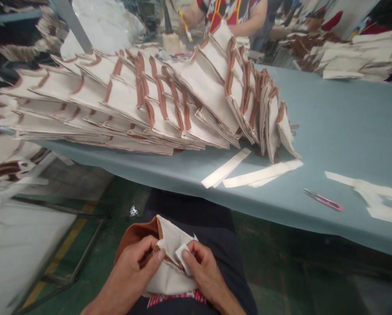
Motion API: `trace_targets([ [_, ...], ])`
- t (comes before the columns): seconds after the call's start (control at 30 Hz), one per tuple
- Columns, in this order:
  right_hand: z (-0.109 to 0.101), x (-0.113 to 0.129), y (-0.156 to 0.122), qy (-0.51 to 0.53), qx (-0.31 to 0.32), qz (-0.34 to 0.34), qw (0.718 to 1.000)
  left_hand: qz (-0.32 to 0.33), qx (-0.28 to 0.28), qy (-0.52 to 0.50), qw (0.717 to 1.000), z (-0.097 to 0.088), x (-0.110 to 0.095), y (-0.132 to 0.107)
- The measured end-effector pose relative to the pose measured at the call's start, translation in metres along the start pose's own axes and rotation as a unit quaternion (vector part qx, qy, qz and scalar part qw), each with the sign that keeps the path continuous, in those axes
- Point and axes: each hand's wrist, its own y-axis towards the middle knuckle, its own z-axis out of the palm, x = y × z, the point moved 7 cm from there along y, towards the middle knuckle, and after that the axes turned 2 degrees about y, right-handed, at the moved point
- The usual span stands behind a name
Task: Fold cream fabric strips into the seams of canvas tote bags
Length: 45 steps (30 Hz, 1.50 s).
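A cream fabric piece with a brown lining rests on my lap, looking like a sewn pouch. My left hand pinches its brown-edged seam between thumb and fingers. On the other side, my right hand grips a small white strip with its thumb against the pouch's edge. The fingers of both hands are partly hidden behind the cloth. A bit of red and white patterned cloth shows beneath the pouch.
Stacked cream and brown sewn pieces cover the left of the blue-grey table. White strips and pink-handled thread snips lie near its front edge. Across the table a person works. A metal frame stands at lower left.
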Motion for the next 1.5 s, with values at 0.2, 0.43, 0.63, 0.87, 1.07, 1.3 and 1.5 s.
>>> trace_targets([
  [0.2, 0.001, 0.013, 0.0, -0.012, -0.003, 0.01, 1.0, 0.01, 0.056, -0.024, 0.998, -0.007, -0.009, -0.005],
  [0.43, -0.023, 0.107, -0.016, -0.088, -0.059, -0.08, 0.991, 0.065, 0.103, -0.08, 0.989, -0.008, -0.045, 0.012],
  [0.63, -0.012, 0.187, -0.041, -0.147, -0.028, -0.123, 0.981, 0.106, 0.164, -0.163, 0.967, -0.001, -0.091, 0.021],
  [0.87, -0.016, 0.204, -0.053, -0.147, -0.068, -0.095, 0.982, 0.125, 0.259, -0.211, 0.934, 0.016, -0.121, 0.021],
  [1.07, -0.015, 0.212, -0.067, -0.162, -0.135, -0.085, 0.974, 0.129, 0.287, -0.218, 0.924, 0.024, -0.123, 0.023],
  [1.3, -0.014, 0.207, -0.055, -0.207, -0.124, -0.129, 0.962, 0.109, 0.265, -0.207, 0.935, 0.024, -0.111, 0.025],
  [1.5, -0.011, 0.205, -0.05, -0.235, -0.125, -0.143, 0.953, 0.105, 0.248, -0.207, 0.941, 0.023, -0.11, 0.027],
])
